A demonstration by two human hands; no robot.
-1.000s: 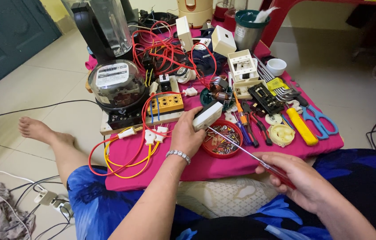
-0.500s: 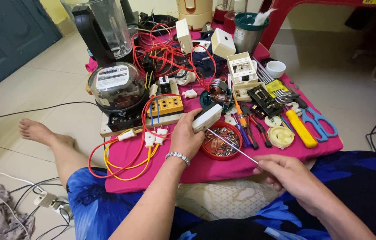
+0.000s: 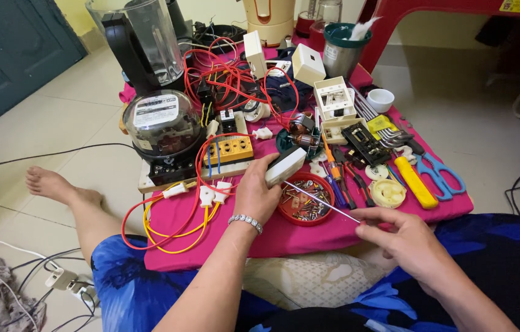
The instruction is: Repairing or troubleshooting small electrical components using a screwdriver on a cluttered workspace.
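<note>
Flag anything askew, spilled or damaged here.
Nothing looks spilled or broken. The red and yellow wires loop over the pink cloth's front edge, and the white box sits tilted.

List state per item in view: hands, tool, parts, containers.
left hand: holding white switch block
right hand: holding thin screwdriver, tip at block
red dish: open, holds screws
blender jar: upright, looks empty
blue scissors: closed, lying flat
</note>
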